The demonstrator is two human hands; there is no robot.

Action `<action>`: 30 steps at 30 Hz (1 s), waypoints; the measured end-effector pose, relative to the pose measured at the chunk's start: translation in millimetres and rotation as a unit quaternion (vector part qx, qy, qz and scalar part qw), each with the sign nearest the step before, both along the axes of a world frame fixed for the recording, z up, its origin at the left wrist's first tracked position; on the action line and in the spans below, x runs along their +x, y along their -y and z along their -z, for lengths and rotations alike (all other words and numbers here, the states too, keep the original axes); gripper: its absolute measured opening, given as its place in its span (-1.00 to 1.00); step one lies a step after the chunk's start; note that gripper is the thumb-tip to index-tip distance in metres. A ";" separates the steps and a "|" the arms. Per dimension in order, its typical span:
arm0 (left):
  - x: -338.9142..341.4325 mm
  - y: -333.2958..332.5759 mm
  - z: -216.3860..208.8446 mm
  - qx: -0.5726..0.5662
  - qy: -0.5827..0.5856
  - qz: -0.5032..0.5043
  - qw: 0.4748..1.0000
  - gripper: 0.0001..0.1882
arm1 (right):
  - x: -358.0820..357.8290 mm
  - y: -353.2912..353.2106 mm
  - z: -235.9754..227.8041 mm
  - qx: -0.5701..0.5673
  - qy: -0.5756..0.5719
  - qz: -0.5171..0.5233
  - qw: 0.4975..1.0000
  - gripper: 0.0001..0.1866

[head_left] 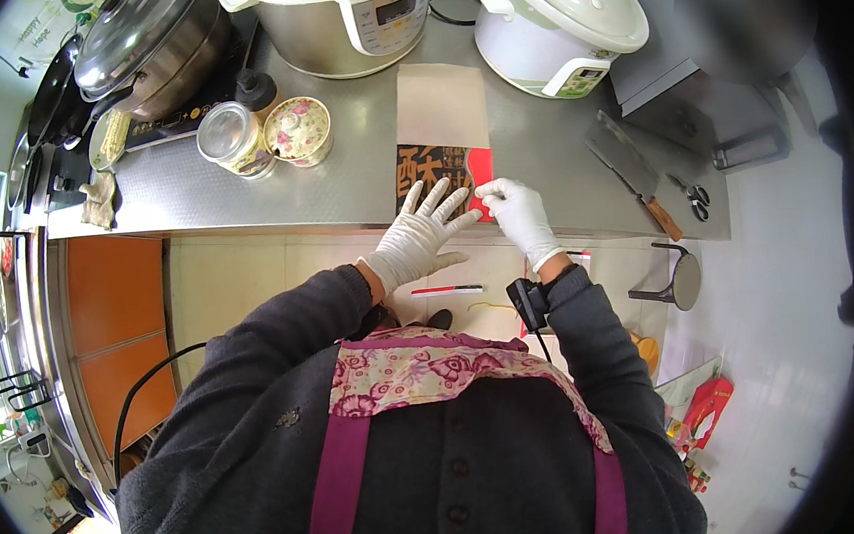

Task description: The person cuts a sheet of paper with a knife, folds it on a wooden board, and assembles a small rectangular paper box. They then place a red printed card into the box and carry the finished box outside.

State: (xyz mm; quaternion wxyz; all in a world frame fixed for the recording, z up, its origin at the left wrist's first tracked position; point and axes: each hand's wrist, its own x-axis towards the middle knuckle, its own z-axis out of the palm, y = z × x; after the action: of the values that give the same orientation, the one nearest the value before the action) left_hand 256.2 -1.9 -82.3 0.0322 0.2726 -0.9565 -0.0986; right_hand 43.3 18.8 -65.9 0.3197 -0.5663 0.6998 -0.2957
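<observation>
On the grey metal counter [346,188], above beige floor tiles [237,272], I see flat black, red and brown cardboard [443,137]. White-gloved left hand [413,243] spreads over it; white-gloved right hand [520,217] pinches its red side.

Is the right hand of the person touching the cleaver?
No, the gloved right hand is at the red edge of the flat package, while the cleaver lies apart, farther right.

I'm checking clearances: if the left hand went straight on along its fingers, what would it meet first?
The left hand would probably meet the package's dark printed panel first; they already overlap in view, though contact is unclear.
</observation>
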 end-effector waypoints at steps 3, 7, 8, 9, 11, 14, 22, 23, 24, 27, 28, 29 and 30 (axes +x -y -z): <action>-4.0 7.8 -2.8 -0.004 -0.038 -0.001 0.999 -0.22 | 2.0 10.1 -2.6 0.010 -0.014 0.002 1.000 -0.86; -7.0 9.8 -3.6 -0.010 -0.029 0.002 1.000 -0.21 | 10.0 12.3 0.5 0.004 -0.050 0.014 0.999 -0.84; -9.1 10.7 -3.3 -0.023 -0.015 -0.001 1.000 -0.20 | 11.8 11.4 2.2 0.018 -0.044 0.019 0.999 -0.84; -12.0 12.7 -2.9 -0.033 -0.004 -0.003 0.999 -0.19 | 13.0 10.7 4.1 -0.017 -0.066 0.027 0.997 -0.84; -14.5 16.1 -2.3 -0.035 -0.001 -0.003 0.999 -0.18 | 12.1 10.6 7.5 -0.068 -0.095 0.039 0.992 -0.85; -11.6 23.4 -3.1 -0.020 -0.007 0.016 1.000 -0.20 | 8.1 12.4 10.6 -0.052 -0.085 0.036 0.994 -0.83; 39.7 33.0 -17.5 -0.028 0.007 0.052 0.998 -0.30 | 20.4 12.2 2.2 -0.021 -0.096 0.047 0.994 -0.66; 44.2 32.8 -19.3 -0.026 0.025 0.048 0.998 -0.30 | 23.2 12.1 -0.8 -0.027 -0.106 0.051 0.993 -0.62; 48.6 32.8 -21.0 -0.027 0.026 0.045 0.998 -0.30 | 26.0 12.4 -3.9 -0.022 -0.114 0.055 0.992 -0.57; 62.2 32.3 -26.4 -0.048 0.053 0.043 0.997 -0.31 | 36.3 14.7 -12.2 0.001 -0.133 0.061 0.989 -0.46; 66.6 32.0 -28.1 -0.047 0.056 0.041 0.997 -0.31 | 39.2 14.9 -14.2 0.015 -0.151 0.046 0.987 -0.37; 69.9 32.0 -29.7 -0.039 0.068 0.036 0.996 -0.31 | 44.8 15.0 -14.3 0.009 -0.183 0.055 0.981 -0.37; 73.7 32.0 -31.4 -0.039 0.069 0.034 0.996 -0.33 | 49.9 14.1 -13.5 -0.014 -0.214 0.065 0.975 -0.36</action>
State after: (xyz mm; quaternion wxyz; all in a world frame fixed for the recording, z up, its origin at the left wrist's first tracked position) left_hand 329.9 -33.9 -50.8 -0.0266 0.2444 -0.9684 -0.0429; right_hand 93.2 4.6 -52.4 0.1344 -0.5743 0.7830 -0.1977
